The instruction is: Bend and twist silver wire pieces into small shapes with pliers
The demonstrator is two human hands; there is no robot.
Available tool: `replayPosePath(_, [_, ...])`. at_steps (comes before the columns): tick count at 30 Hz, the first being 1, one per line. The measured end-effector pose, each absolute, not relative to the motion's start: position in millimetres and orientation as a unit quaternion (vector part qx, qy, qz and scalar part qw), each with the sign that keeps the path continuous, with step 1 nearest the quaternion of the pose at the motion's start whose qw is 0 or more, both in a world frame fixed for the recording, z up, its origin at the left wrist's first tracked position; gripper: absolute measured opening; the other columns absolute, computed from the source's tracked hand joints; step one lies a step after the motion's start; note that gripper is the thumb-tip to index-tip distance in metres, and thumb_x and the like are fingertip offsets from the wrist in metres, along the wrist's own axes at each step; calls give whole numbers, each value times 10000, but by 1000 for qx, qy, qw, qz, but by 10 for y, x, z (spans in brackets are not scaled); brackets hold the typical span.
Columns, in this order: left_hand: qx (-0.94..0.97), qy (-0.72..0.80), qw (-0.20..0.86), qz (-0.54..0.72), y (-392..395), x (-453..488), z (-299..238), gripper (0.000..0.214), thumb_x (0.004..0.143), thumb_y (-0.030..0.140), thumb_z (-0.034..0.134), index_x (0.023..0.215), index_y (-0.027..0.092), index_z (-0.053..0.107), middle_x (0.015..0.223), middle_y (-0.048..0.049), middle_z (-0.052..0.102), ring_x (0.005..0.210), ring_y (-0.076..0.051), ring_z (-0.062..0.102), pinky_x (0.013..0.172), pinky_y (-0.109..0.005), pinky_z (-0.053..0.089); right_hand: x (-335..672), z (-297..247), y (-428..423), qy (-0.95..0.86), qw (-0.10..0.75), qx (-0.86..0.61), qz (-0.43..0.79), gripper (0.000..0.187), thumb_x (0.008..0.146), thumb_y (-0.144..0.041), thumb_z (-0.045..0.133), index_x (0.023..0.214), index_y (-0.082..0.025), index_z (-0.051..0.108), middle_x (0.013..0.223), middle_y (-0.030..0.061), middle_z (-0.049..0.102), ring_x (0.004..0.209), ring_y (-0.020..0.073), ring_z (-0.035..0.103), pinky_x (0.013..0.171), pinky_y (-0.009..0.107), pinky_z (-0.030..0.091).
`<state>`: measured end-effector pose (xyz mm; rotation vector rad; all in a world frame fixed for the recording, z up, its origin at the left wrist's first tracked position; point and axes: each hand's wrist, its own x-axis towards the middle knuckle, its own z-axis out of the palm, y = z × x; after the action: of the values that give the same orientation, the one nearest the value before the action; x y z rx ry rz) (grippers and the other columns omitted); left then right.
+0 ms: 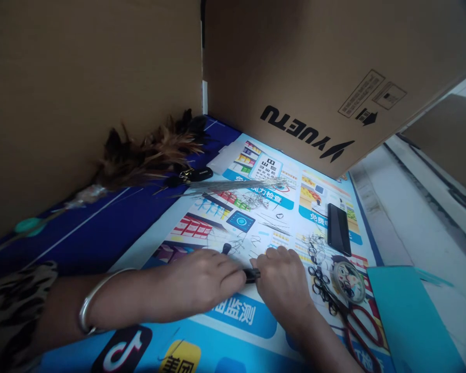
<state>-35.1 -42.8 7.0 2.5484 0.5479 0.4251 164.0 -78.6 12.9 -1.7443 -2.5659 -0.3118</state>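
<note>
A black tool (251, 275) sits clasped in the left grip (204, 280), its tip meeting the right grip (281, 282) (whether that pinches anything, I cannot tell). Close work there seems in hand, calling for steadiness; thin wires (241, 184) lie beyond both grips.

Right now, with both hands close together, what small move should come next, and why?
I'd probably keep the left hand steady and ease the right hand slightly away from the end of the dark tool. The left hand grips that tool, its end sits right by the right hand's curled fingers, and whatever they may pinch is hidden.
</note>
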Motion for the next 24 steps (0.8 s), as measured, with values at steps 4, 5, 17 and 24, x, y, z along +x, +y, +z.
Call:
replayPosePath(4, [893, 329, 276, 137, -255, -338, 44, 196, 891, 231, 389, 941, 196, 575, 732, -42, 629, 668, -189, 572, 600, -276, 389, 1706, 19, -734, -815, 68, -563, -121, 190, 828, -251, 547, 647, -192, 545, 665, 43, 524, 689, 192, 429, 621, 325, 234])
replayPosePath(5, [868, 350, 318, 149, -216, -331, 46, 169, 885, 245, 407, 915, 197, 566, 722, -25, 622, 653, -172, 572, 585, -258, 386, 1725, -7, -720, -810, 82, -567, -126, 207, 840, -268, 531, 649, -191, 540, 667, 41, 517, 696, 192, 422, 628, 327, 235])
replayPosePath(17, [513, 369, 745, 213, -135, -258, 52, 178, 808, 314, 557, 808, 160, 468, 653, 15, 614, 484, -88, 548, 449, -182, 371, 1776, -69, -707, -800, 165, -556, -153, 315, 876, -342, 493, 599, -192, 494, 633, 23, 461, 679, 171, 377, 647, 325, 241])
replayPosePath(24, [445, 351, 799, 202, -220, -258, -5, 190, 765, 326, 595, 798, 154, 522, 658, 15, 603, 506, -93, 568, 449, -176, 370, 1741, -50, -729, -805, 168, -540, -179, 306, 858, -354, 523, 597, -197, 486, 617, 19, 449, 660, 172, 359, 629, 338, 221])
